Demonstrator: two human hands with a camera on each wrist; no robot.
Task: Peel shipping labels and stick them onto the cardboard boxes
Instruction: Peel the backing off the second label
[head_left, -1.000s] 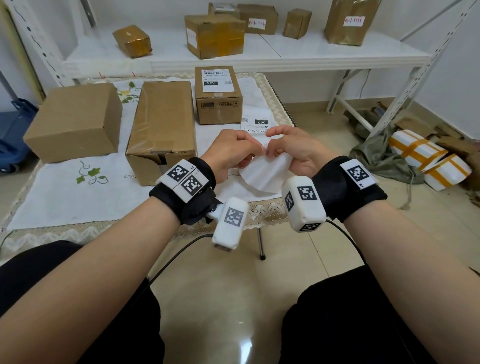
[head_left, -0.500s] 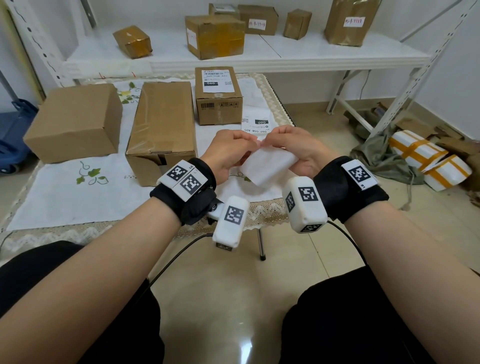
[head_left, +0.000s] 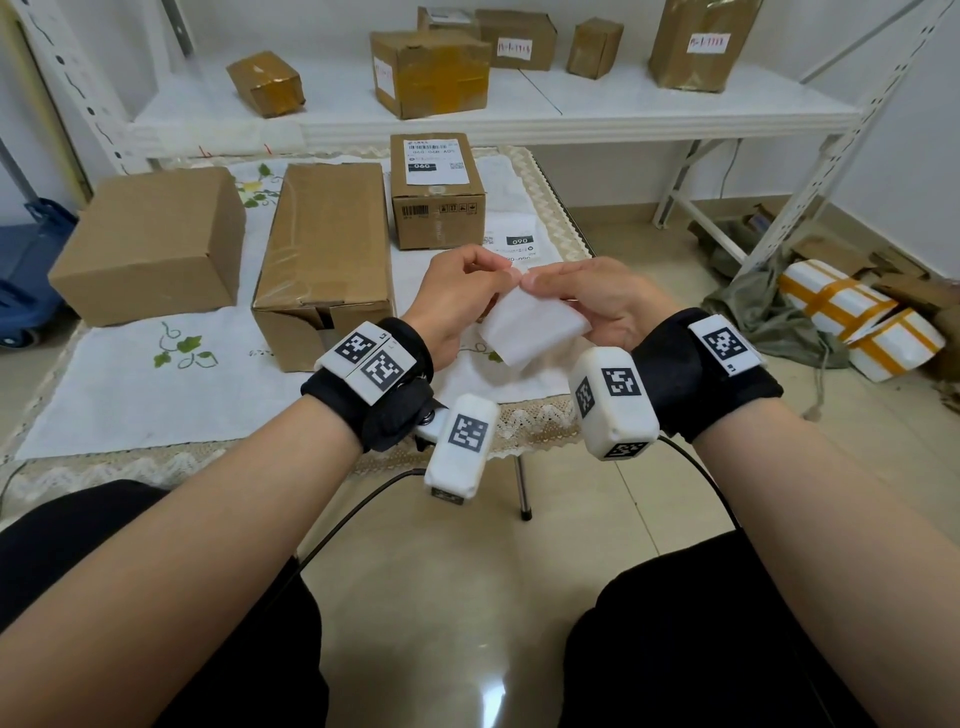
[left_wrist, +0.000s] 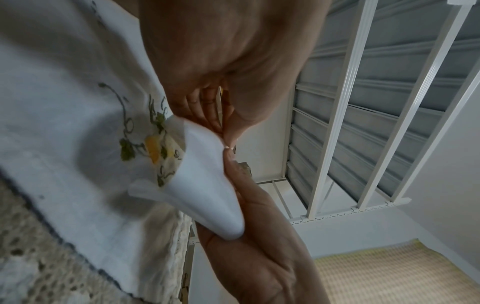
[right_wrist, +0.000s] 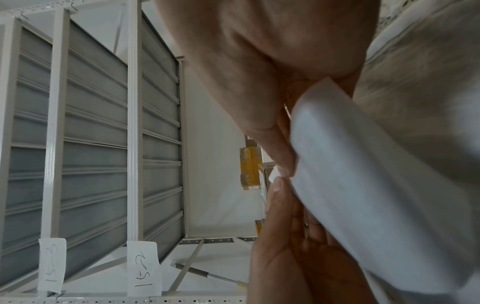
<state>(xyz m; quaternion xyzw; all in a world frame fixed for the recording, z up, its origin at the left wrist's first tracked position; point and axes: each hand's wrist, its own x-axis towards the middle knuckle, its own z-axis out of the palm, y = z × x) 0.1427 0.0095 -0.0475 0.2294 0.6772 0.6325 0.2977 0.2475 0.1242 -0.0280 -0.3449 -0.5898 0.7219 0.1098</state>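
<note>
I hold a white label sheet (head_left: 524, 327) blank side up above the table's near right corner. My left hand (head_left: 467, 291) and right hand (head_left: 587, 296) both pinch its far corner, fingertips meeting there. The sheet (left_wrist: 207, 185) curls downward in the left wrist view; in the right wrist view the sheet (right_wrist: 363, 174) bends across the frame. More printed labels (head_left: 511, 244) lie on the cloth behind my hands. A small box with a label on top (head_left: 435, 189), a long taped box (head_left: 327, 249) and a plain box (head_left: 150, 244) stand on the table.
A white embroidered cloth (head_left: 130, 395) covers the table. A white shelf (head_left: 571, 106) behind it carries several brown parcels, some labelled. Wrapped white bundles (head_left: 857, 317) and a green bag lie on the floor to the right. A blue cart (head_left: 26, 270) stands at the left.
The sheet has risen from lying draped toward the table and now hangs shorter between my hands. Both hands stay together at its far corner, fingertips working there.
</note>
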